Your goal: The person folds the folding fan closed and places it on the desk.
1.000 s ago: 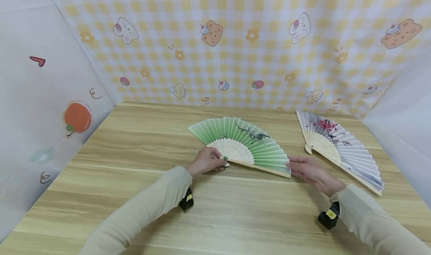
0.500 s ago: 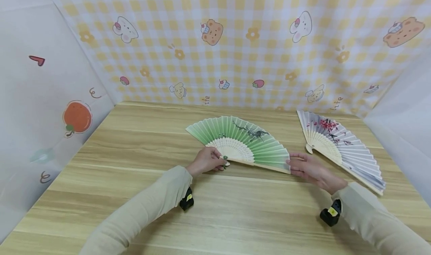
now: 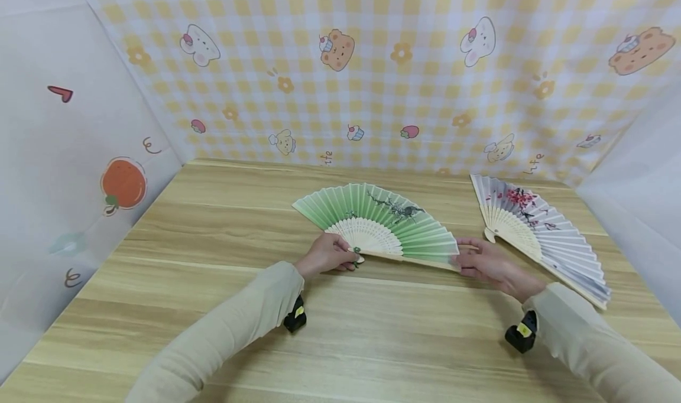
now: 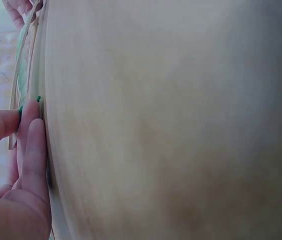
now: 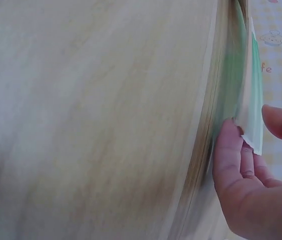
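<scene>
A green folding fan [image 3: 367,205], spread out and painted with a dark branch, lies near the middle of the table. My left hand [image 3: 331,252] pinches its pivot end between thumb and fingers, beside a small green knot [image 4: 38,99]. At the other end, my right hand [image 3: 492,268] touches the fan's outer edge. In the right wrist view its fingers [image 5: 227,155] reach under the pale tip of the fan, while the thumb stands apart from it. A white and grey folding fan [image 3: 558,237] with pink blossoms lies spread to the right.
The wood-grain table [image 3: 393,344] runs back to a yellow checked cloth [image 3: 372,96] hanging behind it. White cloth walls [image 3: 48,172] border the left and right sides. A black wrist camera [image 3: 521,332] sits under the right sleeve, another one under the left.
The green fan's right end has shifted slightly away from me, and its left tip a little to the left. My right hand moved with it; my left hand keeps its pinch on the pivot.
</scene>
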